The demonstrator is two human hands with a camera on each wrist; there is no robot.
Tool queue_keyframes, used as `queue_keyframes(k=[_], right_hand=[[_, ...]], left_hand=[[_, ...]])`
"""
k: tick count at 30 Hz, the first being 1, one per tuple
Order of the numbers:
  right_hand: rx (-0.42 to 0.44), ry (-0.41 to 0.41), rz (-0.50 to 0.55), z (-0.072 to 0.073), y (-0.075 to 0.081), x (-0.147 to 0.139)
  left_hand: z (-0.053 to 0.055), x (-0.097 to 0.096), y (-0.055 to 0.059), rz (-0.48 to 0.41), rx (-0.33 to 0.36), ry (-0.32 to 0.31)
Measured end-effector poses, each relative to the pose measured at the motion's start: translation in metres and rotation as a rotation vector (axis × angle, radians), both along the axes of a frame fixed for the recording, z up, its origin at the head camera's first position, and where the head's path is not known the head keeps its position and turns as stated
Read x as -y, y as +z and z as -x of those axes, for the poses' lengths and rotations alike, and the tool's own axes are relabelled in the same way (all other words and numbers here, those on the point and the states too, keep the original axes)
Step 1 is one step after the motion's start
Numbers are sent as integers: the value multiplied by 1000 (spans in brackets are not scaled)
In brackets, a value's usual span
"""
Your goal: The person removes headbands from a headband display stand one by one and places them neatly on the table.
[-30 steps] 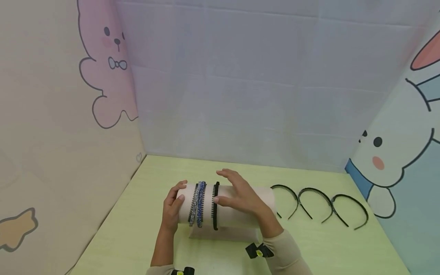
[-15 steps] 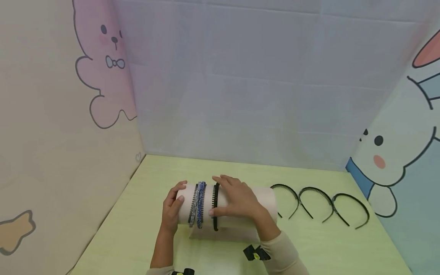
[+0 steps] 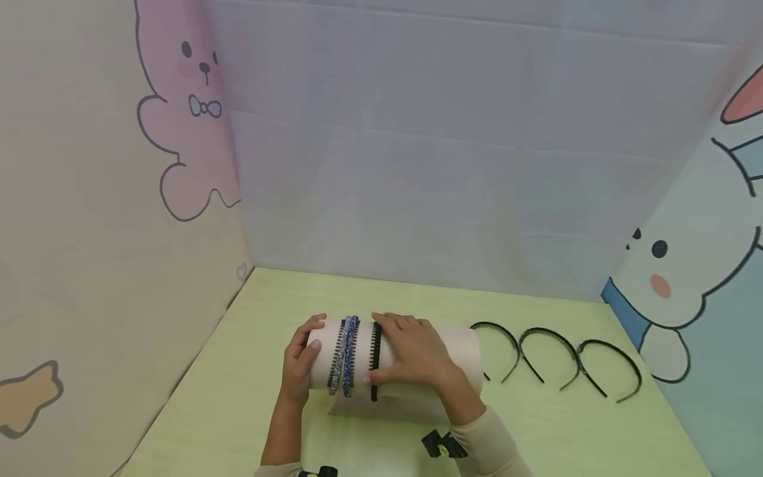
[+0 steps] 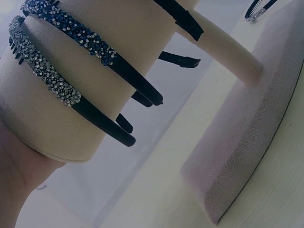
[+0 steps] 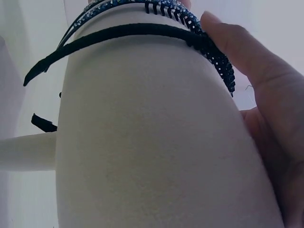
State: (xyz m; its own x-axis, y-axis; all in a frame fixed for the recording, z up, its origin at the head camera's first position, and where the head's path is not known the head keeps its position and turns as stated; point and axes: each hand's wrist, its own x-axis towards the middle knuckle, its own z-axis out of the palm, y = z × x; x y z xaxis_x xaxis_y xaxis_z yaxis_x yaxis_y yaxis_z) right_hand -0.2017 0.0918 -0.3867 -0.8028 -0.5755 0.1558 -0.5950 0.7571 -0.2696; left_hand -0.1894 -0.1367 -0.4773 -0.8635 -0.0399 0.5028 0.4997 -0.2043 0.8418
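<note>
The black headband (image 3: 375,348) sits around the padded cylinder (image 3: 463,348), its two ends projecting below. The cylinder's long axis runs left to right; the headband arcs across that axis, over the top.

Governing relation: the headband lies at the left edge of the right hand (image 3: 414,348), in line with its thumb and fingertips. Adjustment would, by judgement, run along the cylinder's axis. The right hand is the nearer one. Its grip spans the headband's arc, thumb at the front, fingertips at the top; the contact pressure cannot be told.

The left hand (image 3: 298,361) holds the left end of the cylinder, thumb in front, fingers over the top; its grip is therefore occupied. Between it and the black headband stand the silver band (image 3: 338,358) and the blue band (image 3: 350,358), side by side, with a gap before the black headband. Three loose headbands (image 3: 544,330) lie in a row on the worktop (image 3: 226,371), right of the cylinder.
</note>
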Motion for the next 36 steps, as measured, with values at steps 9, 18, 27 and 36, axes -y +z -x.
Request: queue_keyframes(k=[9,18,27,36], right_hand=[[-19,5,8,-1,-1,-5],[-40,-10,-12,-6,0,-8],[-54,-46,-10,-14,2,-18],[-75,-31,-4,-16,0,-21]], left_hand=[[1,-1,0,-14,19,-2],[2,0,-1,-9,11,-5],[0,1,-1,-4,5,7],[-2,0,-2,-12,-11,-4]])
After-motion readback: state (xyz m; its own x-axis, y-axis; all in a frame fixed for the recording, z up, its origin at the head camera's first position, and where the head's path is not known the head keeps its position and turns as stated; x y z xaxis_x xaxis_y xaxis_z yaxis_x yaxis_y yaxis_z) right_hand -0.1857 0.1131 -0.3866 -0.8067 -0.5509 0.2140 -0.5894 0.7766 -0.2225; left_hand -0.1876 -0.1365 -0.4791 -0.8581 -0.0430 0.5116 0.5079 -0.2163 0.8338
